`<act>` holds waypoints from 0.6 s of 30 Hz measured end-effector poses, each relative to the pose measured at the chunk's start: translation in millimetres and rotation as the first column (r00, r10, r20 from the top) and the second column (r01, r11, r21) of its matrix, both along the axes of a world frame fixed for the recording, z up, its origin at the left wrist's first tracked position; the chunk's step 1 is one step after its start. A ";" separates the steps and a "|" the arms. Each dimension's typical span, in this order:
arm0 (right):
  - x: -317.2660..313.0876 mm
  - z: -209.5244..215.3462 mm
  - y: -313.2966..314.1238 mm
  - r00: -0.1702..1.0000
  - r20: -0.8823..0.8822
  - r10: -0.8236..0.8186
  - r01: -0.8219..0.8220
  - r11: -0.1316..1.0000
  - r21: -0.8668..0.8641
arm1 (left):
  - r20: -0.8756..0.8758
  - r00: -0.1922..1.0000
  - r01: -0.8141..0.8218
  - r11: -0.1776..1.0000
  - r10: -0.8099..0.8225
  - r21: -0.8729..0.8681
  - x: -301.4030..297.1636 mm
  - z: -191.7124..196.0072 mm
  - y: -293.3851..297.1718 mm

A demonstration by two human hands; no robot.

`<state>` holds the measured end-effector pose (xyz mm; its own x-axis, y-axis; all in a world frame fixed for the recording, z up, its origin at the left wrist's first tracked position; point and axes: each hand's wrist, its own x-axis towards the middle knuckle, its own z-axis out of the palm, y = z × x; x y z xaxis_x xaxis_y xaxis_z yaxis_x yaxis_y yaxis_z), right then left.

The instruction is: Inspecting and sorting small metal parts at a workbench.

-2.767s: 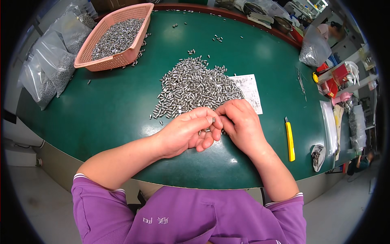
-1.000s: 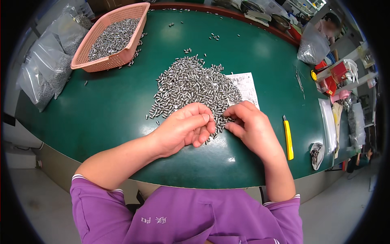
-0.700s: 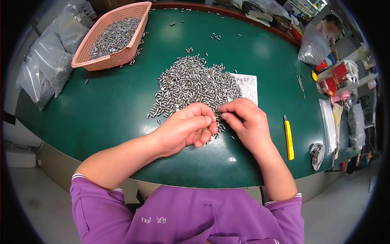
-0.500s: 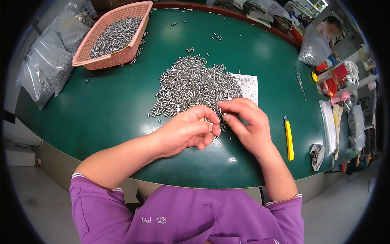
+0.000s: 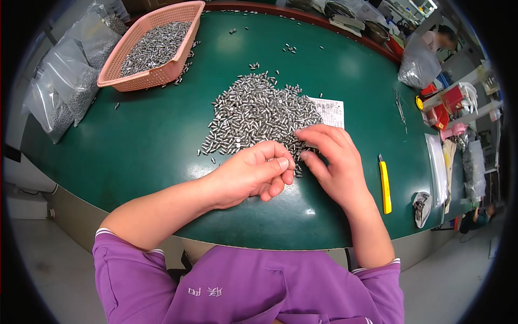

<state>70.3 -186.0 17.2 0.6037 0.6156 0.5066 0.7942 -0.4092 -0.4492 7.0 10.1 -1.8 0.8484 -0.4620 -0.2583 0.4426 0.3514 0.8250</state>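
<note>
A broad heap of small silvery metal pins (image 5: 259, 110), bullet-like in shape, lies loose on the green table (image 5: 151, 135). My left hand (image 5: 261, 171) is at the heap's near edge, fingers curled and thumb pressed on the forefinger. Whatever is inside that grip is hidden. Just to its right, my right hand (image 5: 334, 162) hovers over the heap's near right side. Its thumb and forefinger are apart, and I see nothing held between them. A few pins show on the table between the two hands.
A pink plastic basket (image 5: 135, 83) of similar pins stands far left, beside clear bags (image 5: 70, 81) of them. A printed sheet (image 5: 333, 113) lies partly under the heap. To the right are a yellow utility knife (image 5: 384, 186) and a small white pouch (image 5: 422, 209). Another person (image 5: 440, 39) is at far right.
My right hand has shifted slightly right and away from my left. My left thumb has closed down on the forefinger, covering a small pale spot seen there before.
</note>
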 end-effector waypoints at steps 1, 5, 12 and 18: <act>1.0 -1.7 -0.9 0.999 0.011 -0.045 0.046 0.994 -0.095 | -0.002 1.000 -0.005 1.000 0.005 -0.016 -0.3 -0.3 0.2; 7.3 -11.3 -4.7 0.992 -0.124 -0.015 -0.001 0.991 -0.131 | -0.009 1.000 -0.009 0.999 0.008 -0.039 0.0 2.6 -1.7; 2.7 -11.7 2.4 0.994 -0.103 -0.028 0.015 0.991 -0.133 | -0.010 1.000 0.023 0.997 -0.024 -0.075 0.8 0.8 1.8; 0.5 -2.4 4.1 0.998 -0.055 0.040 -0.036 0.997 0.062 | -0.032 0.999 0.004 0.992 -0.008 -0.126 0.8 -0.2 2.9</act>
